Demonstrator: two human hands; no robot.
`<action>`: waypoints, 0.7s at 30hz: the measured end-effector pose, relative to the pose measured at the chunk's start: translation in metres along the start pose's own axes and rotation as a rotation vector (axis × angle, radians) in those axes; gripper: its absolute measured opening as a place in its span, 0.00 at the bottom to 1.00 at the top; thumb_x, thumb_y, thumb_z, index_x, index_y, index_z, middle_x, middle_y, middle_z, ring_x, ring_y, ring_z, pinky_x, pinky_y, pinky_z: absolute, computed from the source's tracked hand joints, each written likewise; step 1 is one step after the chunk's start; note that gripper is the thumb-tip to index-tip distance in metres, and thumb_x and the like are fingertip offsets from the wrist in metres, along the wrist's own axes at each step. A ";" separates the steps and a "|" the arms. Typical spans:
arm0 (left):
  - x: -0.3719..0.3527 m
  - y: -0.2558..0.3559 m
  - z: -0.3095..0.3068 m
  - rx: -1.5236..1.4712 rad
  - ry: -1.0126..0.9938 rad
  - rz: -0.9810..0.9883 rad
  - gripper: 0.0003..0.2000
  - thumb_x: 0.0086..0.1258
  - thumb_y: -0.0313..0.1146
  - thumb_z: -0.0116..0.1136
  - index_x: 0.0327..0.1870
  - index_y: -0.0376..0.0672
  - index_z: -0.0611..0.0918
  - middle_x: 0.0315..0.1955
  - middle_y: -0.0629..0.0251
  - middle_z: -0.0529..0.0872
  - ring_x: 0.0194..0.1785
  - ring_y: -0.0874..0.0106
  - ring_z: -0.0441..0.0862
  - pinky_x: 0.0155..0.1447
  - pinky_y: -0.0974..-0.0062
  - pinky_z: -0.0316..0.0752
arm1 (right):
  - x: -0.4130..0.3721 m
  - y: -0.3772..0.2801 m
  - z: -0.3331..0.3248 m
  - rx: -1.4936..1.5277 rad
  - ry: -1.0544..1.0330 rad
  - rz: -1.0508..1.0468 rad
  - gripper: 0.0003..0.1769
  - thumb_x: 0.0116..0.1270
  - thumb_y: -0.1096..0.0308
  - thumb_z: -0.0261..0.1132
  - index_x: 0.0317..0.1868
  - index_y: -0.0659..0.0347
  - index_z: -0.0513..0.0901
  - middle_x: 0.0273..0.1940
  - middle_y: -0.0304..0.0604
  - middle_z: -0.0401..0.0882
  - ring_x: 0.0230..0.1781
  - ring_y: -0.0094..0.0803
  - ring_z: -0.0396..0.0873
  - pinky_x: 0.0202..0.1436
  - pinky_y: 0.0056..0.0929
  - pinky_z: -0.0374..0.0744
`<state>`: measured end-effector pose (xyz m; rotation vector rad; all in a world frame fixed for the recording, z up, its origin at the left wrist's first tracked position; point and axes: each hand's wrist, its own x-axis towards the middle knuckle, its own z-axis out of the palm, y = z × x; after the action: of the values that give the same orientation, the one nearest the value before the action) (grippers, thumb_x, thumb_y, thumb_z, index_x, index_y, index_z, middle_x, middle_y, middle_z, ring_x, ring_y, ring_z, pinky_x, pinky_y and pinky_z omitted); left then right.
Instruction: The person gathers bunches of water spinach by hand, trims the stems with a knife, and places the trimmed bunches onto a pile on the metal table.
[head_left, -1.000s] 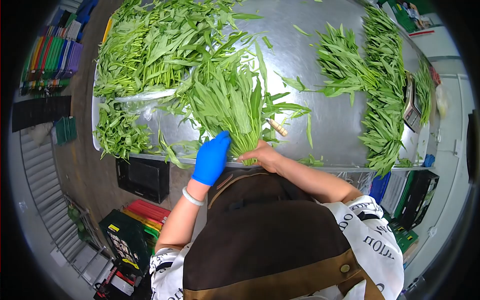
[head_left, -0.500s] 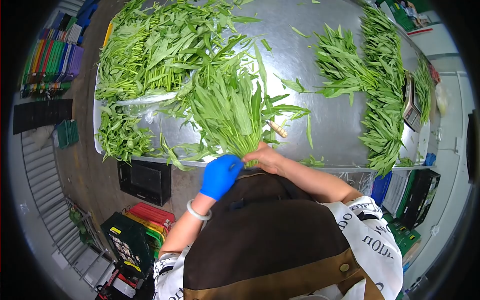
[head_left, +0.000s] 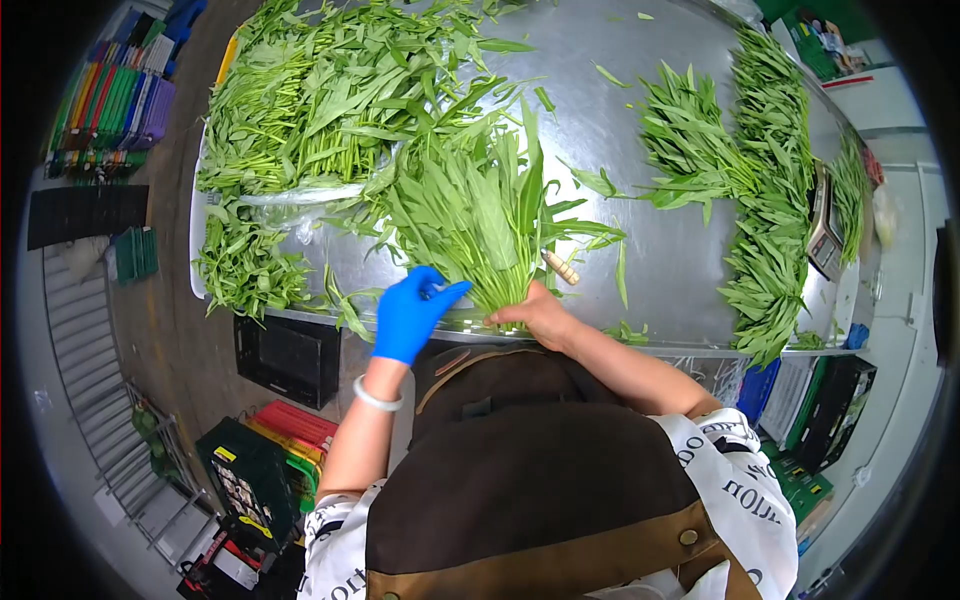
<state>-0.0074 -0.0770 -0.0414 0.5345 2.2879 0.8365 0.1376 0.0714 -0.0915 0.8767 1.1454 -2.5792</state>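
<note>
My right hand, bare, is wrapped round the stems of a bunch of water spinach at the table's near edge. The bunch's leaves fan away from me. My left hand, in a blue glove, is just left of the stems, thumb stretched toward them and apart from the fingers, with nothing visible in it. Beside the bunch on the right lies a tool with a wooden handle; its other end is hidden under leaves.
A large heap of water spinach covers the metal table's left side, with clear plastic at its near edge. More bunches line the right, beside a scale. A black crate sits below the table at left.
My left hand has moved up and left, away from the stem ends, and its fingers have parted. My right hand keeps hold of the bunch, with little movement.
</note>
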 end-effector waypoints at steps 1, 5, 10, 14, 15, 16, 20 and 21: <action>0.002 0.004 0.006 0.087 -0.030 -0.011 0.10 0.65 0.35 0.64 0.33 0.36 0.82 0.25 0.65 0.82 0.29 0.80 0.77 0.35 0.78 0.71 | -0.001 -0.002 0.001 -0.033 -0.001 -0.010 0.22 0.52 0.82 0.66 0.50 0.67 0.76 0.39 0.44 0.84 0.38 0.30 0.82 0.46 0.29 0.79; 0.010 -0.017 0.001 -0.421 0.055 -0.084 0.10 0.68 0.36 0.61 0.33 0.37 0.82 0.24 0.68 0.81 0.27 0.79 0.76 0.33 0.78 0.69 | -0.009 -0.012 -0.013 -0.202 0.084 -0.079 0.22 0.51 0.81 0.68 0.49 0.67 0.76 0.37 0.43 0.84 0.37 0.29 0.82 0.45 0.29 0.80; 0.026 -0.076 -0.065 -1.385 0.253 -0.121 0.08 0.72 0.36 0.56 0.42 0.41 0.81 0.33 0.68 0.84 0.31 0.78 0.78 0.36 0.81 0.71 | -0.027 -0.034 -0.045 -0.169 0.014 -0.078 0.24 0.51 0.82 0.67 0.51 0.65 0.76 0.40 0.42 0.83 0.39 0.29 0.82 0.47 0.29 0.80; 0.035 -0.091 -0.087 -1.499 0.329 0.021 0.15 0.75 0.41 0.53 0.55 0.41 0.78 0.47 0.63 0.84 0.34 0.78 0.78 0.40 0.81 0.75 | -0.041 -0.051 -0.054 -0.114 0.003 -0.068 0.24 0.52 0.83 0.66 0.52 0.66 0.76 0.41 0.42 0.82 0.40 0.29 0.81 0.47 0.30 0.80; 0.036 -0.083 -0.088 -1.466 0.343 0.024 0.17 0.75 0.41 0.52 0.56 0.41 0.78 0.49 0.62 0.83 0.35 0.78 0.78 0.40 0.81 0.75 | -0.043 -0.052 -0.055 -0.104 -0.010 -0.076 0.24 0.52 0.83 0.66 0.52 0.66 0.76 0.42 0.42 0.82 0.40 0.29 0.81 0.47 0.30 0.80; 0.038 -0.085 -0.083 -1.399 0.273 -0.028 0.21 0.76 0.45 0.50 0.61 0.40 0.75 0.53 0.60 0.82 0.36 0.76 0.78 0.41 0.79 0.76 | -0.046 -0.055 -0.057 -0.096 -0.019 -0.088 0.25 0.52 0.83 0.66 0.53 0.66 0.76 0.43 0.42 0.82 0.40 0.29 0.81 0.48 0.30 0.80; 0.047 -0.105 -0.022 -1.427 -0.106 -0.292 0.24 0.75 0.50 0.49 0.61 0.40 0.73 0.55 0.57 0.81 0.45 0.69 0.81 0.45 0.75 0.78 | -0.068 -0.079 -0.053 -0.098 0.001 -0.184 0.26 0.52 0.83 0.67 0.54 0.66 0.76 0.44 0.43 0.82 0.42 0.29 0.81 0.47 0.30 0.79; 0.049 -0.105 0.002 -1.494 -0.174 -0.368 0.25 0.75 0.52 0.49 0.61 0.40 0.73 0.55 0.56 0.81 0.49 0.65 0.82 0.47 0.73 0.78 | -0.076 -0.089 -0.053 -0.125 -0.032 -0.178 0.27 0.52 0.83 0.67 0.55 0.66 0.76 0.43 0.42 0.83 0.42 0.29 0.81 0.47 0.29 0.79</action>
<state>-0.0564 -0.1241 -0.1349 -0.4604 1.0123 1.8136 0.1878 0.1652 -0.0204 0.7345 1.4171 -2.6131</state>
